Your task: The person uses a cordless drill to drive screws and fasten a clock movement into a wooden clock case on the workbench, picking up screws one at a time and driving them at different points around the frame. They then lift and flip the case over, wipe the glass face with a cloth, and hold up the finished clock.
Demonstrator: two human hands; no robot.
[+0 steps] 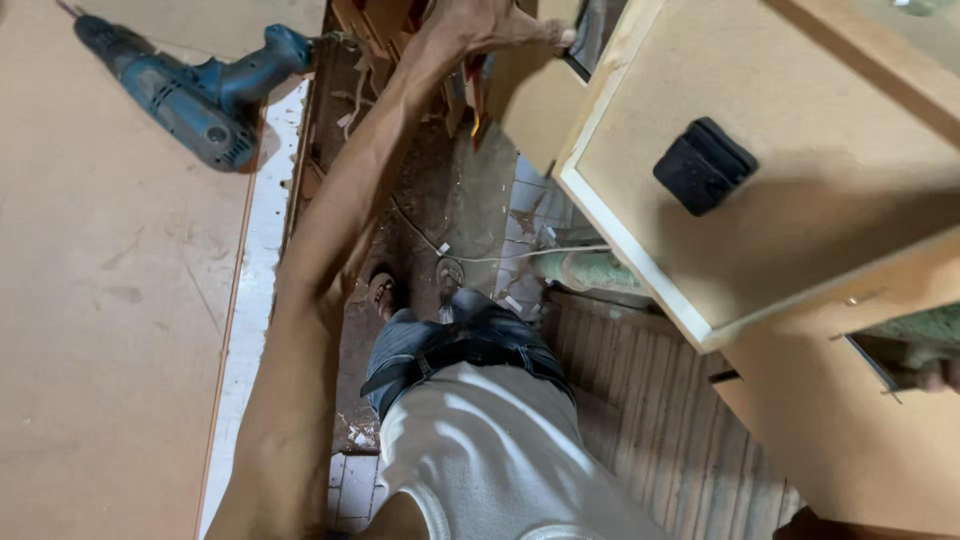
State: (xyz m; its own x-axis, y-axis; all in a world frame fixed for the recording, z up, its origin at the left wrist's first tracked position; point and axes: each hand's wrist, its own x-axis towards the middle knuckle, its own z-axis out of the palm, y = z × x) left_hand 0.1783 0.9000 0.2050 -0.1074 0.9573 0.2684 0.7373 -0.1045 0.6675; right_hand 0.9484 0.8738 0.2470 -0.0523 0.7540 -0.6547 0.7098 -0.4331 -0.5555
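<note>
Both hands are working on the boxy fibreboard cabinet (800,180) in the head view, the only view we have. We are stretching the left hand (490,25) up to the far corner, fingers curled and pressing on the board edge there. The right hand (935,375) is barely showing at the frame's right edge; we cannot tell whether it is gripping or flat.

The cabinet is tilting towards us, off the floor, its pale-edged panel carrying a black block (705,165). With one arm at full reach and the other grip unclear, it could be slipping or swinging down onto the sandalled feet (385,292) below. Loose cord (520,258) and scraps on the floor are lying where we could be tripping.

A blue power drill (190,90) is resting on the bench (110,320) at left, near its edge. Much of the cabinet is running out of frame.
</note>
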